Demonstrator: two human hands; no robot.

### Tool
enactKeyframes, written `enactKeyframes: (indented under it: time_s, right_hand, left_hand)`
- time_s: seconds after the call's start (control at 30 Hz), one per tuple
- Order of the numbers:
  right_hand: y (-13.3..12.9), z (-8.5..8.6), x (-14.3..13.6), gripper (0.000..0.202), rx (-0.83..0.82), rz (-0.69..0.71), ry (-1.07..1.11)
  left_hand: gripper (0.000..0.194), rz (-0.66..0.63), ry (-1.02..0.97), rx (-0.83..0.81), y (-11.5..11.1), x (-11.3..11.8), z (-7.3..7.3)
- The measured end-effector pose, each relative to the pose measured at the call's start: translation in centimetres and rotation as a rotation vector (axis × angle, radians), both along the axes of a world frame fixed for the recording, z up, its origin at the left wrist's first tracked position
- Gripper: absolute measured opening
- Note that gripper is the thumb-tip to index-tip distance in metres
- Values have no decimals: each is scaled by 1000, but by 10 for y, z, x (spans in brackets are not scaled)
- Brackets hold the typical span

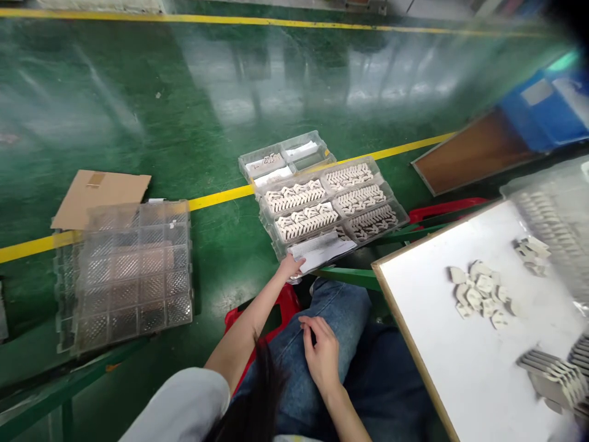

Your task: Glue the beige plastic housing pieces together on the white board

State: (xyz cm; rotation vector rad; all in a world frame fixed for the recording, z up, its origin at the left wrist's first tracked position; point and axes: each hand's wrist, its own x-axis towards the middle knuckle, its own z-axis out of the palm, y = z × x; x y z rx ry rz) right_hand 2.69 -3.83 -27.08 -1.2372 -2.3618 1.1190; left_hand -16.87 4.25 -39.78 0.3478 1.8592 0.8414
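My left hand (291, 266) reaches out to the near left corner of a clear compartment tray (331, 209). Its thumb and fingers are closed on a folded white paper sheet (324, 250) that lies over the tray's nearest compartments. Rows of small off-white pieces (307, 221) fill the other compartments. Over my thigh, my right hand (322, 350) is loosely curved, with a gap between thumb and forefinger and nothing visible in it.
A smaller-looking clear tray (317, 161) with papers lies behind. To the left stand stacked clear trays (138, 276) and a cardboard sheet (99, 193). On the right, a white tabletop (423, 319) bears loose pieces (483, 291). A blue bin (543, 113) stands beyond. Red stool parts (288, 301) show beside my leg.
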Motion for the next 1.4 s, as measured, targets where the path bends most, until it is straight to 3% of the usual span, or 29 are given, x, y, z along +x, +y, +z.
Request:
enactKeyframes:
  time_s: [0.17, 0.27, 0.43, 0.57, 0.7, 0.83, 1.07, 1.4]
  right_hand:
    - [0, 0, -1, 30, 16, 7, -16]
    - [-1, -1, -1, 29, 23, 15, -27]
    - [-1, -1, -3, 30, 59, 26, -55]
    - [-1, -2, -5, 31, 81, 36, -72]
    - [1, -3, -5, 30, 80, 51, -80]
    - [2, -3, -5, 29, 74, 65, -80]
    - [2, -4, -5, 26, 88, 73, -83]
    - [1, -6, -4, 26, 81, 77, -83]
  left_hand:
    - [38, -212, 338, 5, -23, -13, 14]
    - [35, -423, 473, 136, -8, -8, 13]
    - [41, -761, 601, 310, 38, 1, -10]
    - [46, -895, 700, 311, 42, 4, -31]
    - [49, -970, 772, 295, 29, 10, -45]
    - [49, -996, 828, 279, 25, 14, -49]
    - [50, -988, 911, 257, 23, 11, -38]
    - [38, -1007, 900, 146, 20, -20, -31]
